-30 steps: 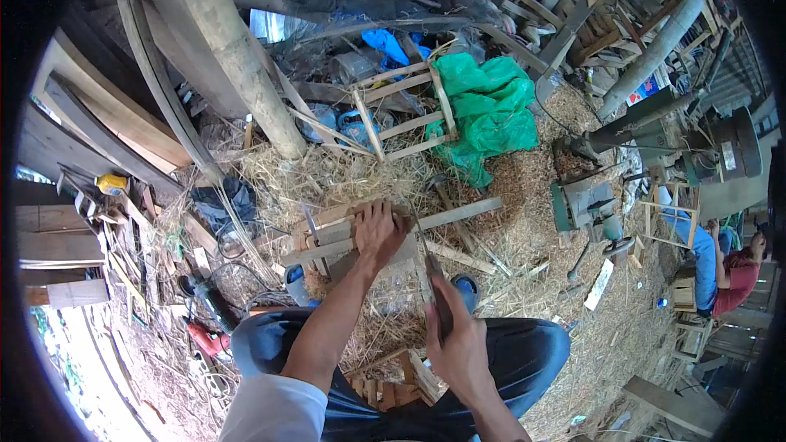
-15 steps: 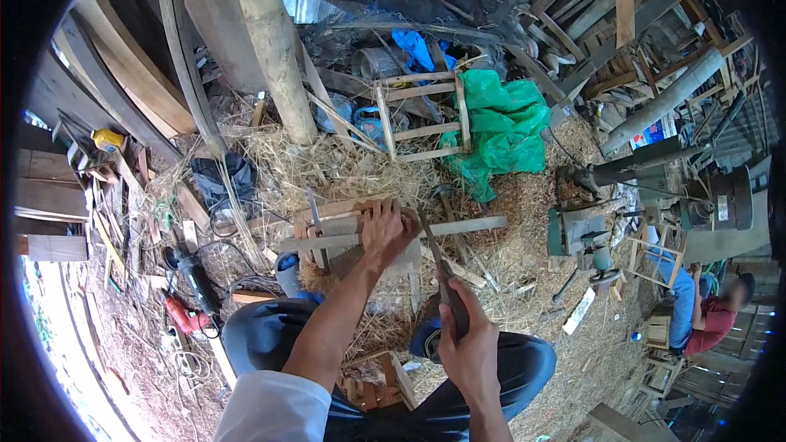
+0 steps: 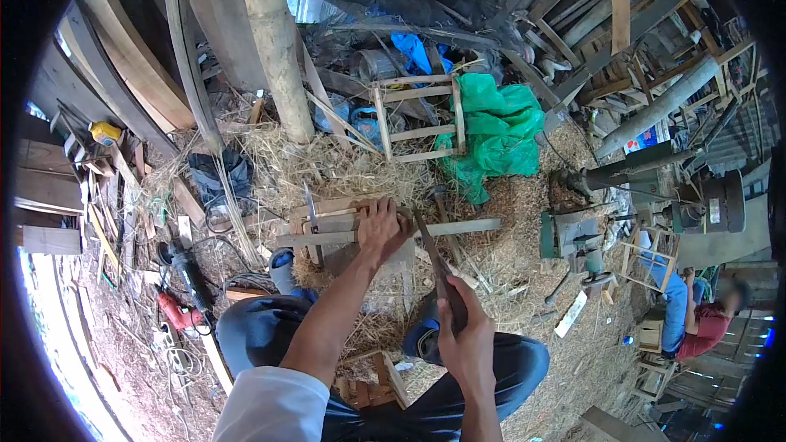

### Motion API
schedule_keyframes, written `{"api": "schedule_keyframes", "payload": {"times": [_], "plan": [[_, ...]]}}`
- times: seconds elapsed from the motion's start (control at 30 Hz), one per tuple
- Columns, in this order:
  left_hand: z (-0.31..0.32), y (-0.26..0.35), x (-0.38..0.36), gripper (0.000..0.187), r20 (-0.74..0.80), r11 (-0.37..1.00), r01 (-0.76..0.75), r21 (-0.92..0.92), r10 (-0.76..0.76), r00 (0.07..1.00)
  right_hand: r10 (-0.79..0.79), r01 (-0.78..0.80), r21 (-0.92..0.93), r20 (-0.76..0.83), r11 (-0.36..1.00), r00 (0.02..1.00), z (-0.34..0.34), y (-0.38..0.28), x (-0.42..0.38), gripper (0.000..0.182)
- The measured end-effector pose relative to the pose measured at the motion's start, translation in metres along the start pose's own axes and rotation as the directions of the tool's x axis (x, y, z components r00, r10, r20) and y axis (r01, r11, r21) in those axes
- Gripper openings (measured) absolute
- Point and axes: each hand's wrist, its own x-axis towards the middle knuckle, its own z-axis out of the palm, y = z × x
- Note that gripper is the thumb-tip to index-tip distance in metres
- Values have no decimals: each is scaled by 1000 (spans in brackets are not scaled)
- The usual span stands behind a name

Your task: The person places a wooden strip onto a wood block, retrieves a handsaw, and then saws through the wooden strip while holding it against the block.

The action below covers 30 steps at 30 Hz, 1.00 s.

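My left hand is wrapped over wooden pieces on a low work block, pressing them down. Under it a long wooden strip lies crosswise, its right end sticking out past the block. In my right hand is a handsaw, gripped by its dark handle. The saw's narrow blade points away from me and meets the wood just right of my left fingers. To the left, a thin metal blade stands upright by the wood pieces.
An angle grinder and a red power tool with cords lie at left. A slatted wooden frame and green plastic sheet are ahead. Machinery stands at right, with a seated person beyond. Straw and shavings cover the ground.
The view has shifted slightly. The saw stays at the wood beside my left hand, with only a small shift of my right hand. My left hand keeps its hold on the wood.
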Motion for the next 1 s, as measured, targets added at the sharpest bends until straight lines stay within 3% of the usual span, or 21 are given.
{"api": "schedule_keyframes", "payload": {"times": [0.07, 0.13, 0.17, 0.23, 0.27, 0.33, 0.4, 0.47, 0.57, 0.63, 0.7, 0.77, 0.83, 0.87, 0.9, 0.97, 1.0], "plan": [[-23, 7, -9, 42, -12, 1000, -2, 5, 2, 1000, 9, -9, -14, 6, 1000, 1000, 4, -13, 2, 32], [-20, 11, -13, 53, -111, 1000, 17, 11, -15, 994, -191, 187, -68, -67, 980, 979, 37, 20, 39, 37], [1, 9, -22, 53, -96, 1000, 6, 4, -5, 995, -131, 130, -38, -51, 991, 990, 61, 44, 64, 32], [22, -15, -10, 56, -159, 977, -99, 191, 130, 979, -102, 102, -5, -19, 995, 995, 84, 65, 89, 34], [29, -22, 3, 53, -55, 943, -121, 309, 144, 988, -136, 139, 35, -62, 990, 989, 88, 67, 89, 35], [24, -18, 8, 51, -32, 977, -72, 201, 80, 996, -243, 251, 34, -161, 967, 957, 92, 86, 81, 37], [8, -5, 4, 43, -54, 999, -26, 42, 28, 998, -206, 209, 14, -124, 978, 971, 76, 79, 66, 36], [-24, 6, -2, 42, -61, 998, -28, 53, 31, 998, -140, 141, 23, -41, 990, 989, 50, 48, 46, 36], [-22, 14, -9, 40, -120, 999, -43, 33, 47, 992, -158, 157, -13, -19, 987, 987, 4, 11, 9, 35], [-21, 9, -10, 40, -179, 999, -46, 26, 50, 983, -142, 142, 9, -17, 990, 990, 10, 11, 18, 36], [-38, 15, -16, 42, -96, 999, -29, -20, 27, 995, -129, 129, 27, -7, 991, 992, 31, 27, 40, 37], [1, 2, -6, 39, -162, 999, -29, 33, 34, 986, -170, 171, 1, -78, 985, 982, 79, 79, 82, 38], [39, -22, 8, 38, -186, 982, -92, 168, 123, 975, -222, 227, 45, -99, 973, 970, 87, 79, 92, 38], [40, -20, 13, 38, -74, 965, -58, 255, 79, 994, -232, 242, 81, -119, 967, 965, 88, 83, 86, 38], [31, -13, 7, 38, -58, 967, -65, 246, 82, 995, -217, 226, 73, -117, 971, 969, 85, 85, 75, 38], [-1, -1, 5, 41, 25, 998, -2, 55, 0, 1000, -266, 268, 7, -112, 963, 958, 75, 81, 63, 38], [-14, 6, 1, 43, 9, 999, 25, 24, -26, 1000, -205, 208, 20, -88, 978, 975, 61, 58, 48, 38]]}}
